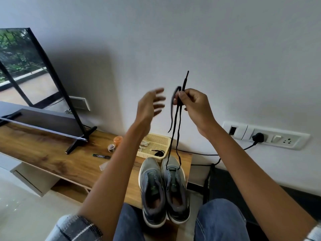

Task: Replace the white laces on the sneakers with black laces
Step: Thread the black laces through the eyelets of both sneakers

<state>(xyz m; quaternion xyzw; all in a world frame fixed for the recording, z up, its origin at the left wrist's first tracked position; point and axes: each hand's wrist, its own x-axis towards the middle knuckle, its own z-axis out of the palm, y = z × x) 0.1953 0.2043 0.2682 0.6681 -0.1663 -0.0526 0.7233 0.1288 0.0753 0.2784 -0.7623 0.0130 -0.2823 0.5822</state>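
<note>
Two grey sneakers stand side by side on the wooden shelf's near end, the left sneaker (pixel 152 193) and the right sneaker (pixel 177 190), both without laces across the tongue. My right hand (pixel 194 105) is raised high and pinches a black lace (pixel 175 129), whose strands hang down to the right sneaker's front eyelets; one tip sticks up above my fingers. My left hand (pixel 151 105) hovers just left of the lace, fingers spread and blurred, holding nothing. A cream basket (pixel 156 138) behind the shoes holds white laces (pixel 144 145) and another black lace (pixel 159 152).
A TV (pixel 26 70) on a stand fills the shelf's left half. A black marker (pixel 101 156), an orange lid (pixel 118 140) and a small jar (pixel 111 147) lie on the wood. A wall socket strip (pixel 265 136) with a plugged cable is at right. My knees frame the shoes.
</note>
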